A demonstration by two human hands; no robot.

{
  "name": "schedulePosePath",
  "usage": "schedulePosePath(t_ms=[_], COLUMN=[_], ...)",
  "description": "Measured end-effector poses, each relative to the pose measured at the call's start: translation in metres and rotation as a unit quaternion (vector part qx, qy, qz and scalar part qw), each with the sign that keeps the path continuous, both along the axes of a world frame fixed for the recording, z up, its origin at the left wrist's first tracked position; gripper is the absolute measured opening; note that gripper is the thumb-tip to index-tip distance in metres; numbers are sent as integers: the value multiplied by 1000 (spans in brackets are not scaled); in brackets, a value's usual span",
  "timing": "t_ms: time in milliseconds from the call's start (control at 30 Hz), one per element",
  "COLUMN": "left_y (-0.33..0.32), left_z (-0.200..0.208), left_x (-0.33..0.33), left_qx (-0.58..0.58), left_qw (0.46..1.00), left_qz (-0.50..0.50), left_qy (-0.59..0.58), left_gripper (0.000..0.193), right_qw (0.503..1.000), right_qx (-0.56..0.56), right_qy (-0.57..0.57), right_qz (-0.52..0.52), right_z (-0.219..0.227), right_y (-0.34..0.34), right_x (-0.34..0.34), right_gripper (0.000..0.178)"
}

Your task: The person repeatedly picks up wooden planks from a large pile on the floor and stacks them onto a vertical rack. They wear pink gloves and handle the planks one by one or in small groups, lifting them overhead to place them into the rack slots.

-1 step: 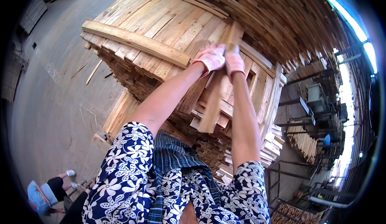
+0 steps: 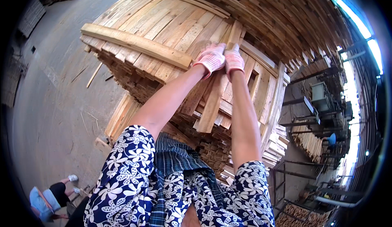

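A long wooden plank (image 2: 213, 100) lies lengthwise away from me on the stack of boards (image 2: 163, 19), its near end jutting past the stack's front edge. My left hand (image 2: 211, 58), in a pale pink knitted glove, grips the plank's left side. On the opposite side my right hand (image 2: 234, 62), gloved the same way, is closed on it too. The hands sit close together, and the fingertips are partly hidden. Left of them, a thicker wooden batten (image 2: 136, 43) crosses the top boards, its right end beside my left hand.
A taller pile of stacked wood (image 2: 265, 13) rises behind. To the right, a narrow strip (image 2: 274, 104) edges the stack, above metal racks (image 2: 300, 125) and a grey-green machine (image 2: 321, 94). At lower left, another person (image 2: 45, 202) is on the concrete floor (image 2: 57, 117).
The plank has shifted slightly left and looks less blurred. My right hand has moved a little left with it; my left hand has barely moved.
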State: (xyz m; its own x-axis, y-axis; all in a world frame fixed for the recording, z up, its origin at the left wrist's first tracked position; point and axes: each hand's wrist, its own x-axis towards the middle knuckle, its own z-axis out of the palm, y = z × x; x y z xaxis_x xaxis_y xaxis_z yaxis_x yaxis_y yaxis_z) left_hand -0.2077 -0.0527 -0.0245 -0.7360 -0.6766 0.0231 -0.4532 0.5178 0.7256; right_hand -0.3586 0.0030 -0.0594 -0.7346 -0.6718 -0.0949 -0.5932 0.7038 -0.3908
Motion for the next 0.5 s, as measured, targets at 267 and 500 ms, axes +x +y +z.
schedulePosePath(t_ms=[267,500], left_y=[13,60], left_z=[11,56], left_x=[30,77], left_qx=[-84,-57], left_qw=[996,989], left_qz=[37,-131], left_qy=[2,-32], left_gripper=[51,55], right_qw=[996,998], right_qx=[-23,-28], right_qy=[-46,20], right_qz=[-69,-47], right_z=[68,21], right_y=[41,53], right_x=[43,16], right_gripper=[73,46])
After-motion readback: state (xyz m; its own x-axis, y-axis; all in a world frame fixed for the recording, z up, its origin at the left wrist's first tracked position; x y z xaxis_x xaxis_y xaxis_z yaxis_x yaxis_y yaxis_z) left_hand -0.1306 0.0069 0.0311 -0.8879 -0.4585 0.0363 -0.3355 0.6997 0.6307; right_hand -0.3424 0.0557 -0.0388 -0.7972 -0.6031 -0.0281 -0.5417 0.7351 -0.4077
